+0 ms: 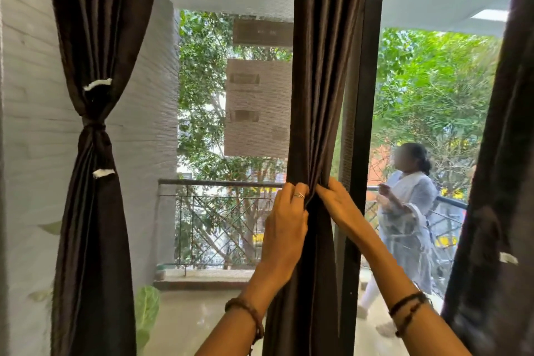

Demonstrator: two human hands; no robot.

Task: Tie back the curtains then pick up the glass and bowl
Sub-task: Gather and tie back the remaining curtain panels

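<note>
Both hands clench the middle curtain (316, 81) from opposite sides at the same height: the left hand (284, 225) wraps its fingers around the cloth's left edge, a ring (299, 195) on one finger, and the right hand (338, 205) pinches the right edge, so the cloth is bunched into a narrow waist between them. This dark brown curtain hangs with its long axis vertical, running from the top edge of the view down past the bottom edge; the gathered point sits directly between the two hands, level with the balcony railing (219, 182) seen behind it, and the cloth spreads again below the grip, between the two forearms.

The left curtain (95, 211), of the same brown cloth, also hangs vertically against the white wall (26, 95) and is already cinched by a knotted tie-back (94, 127) of matching cloth, with white ends showing above and below the knot. A third curtain (497, 182) fills the right edge of the view and leans inward toward the top.

A dark door frame (368, 95) stands upright just right of the held curtain. Beyond the glass, a person in pale clothes (404, 220) stands at the railing, with green trees (433, 81) behind. Beaded bracelets circle the left wrist (248, 315) and the right wrist (409, 308). Green leaves (146, 306) show low on the left.
</note>
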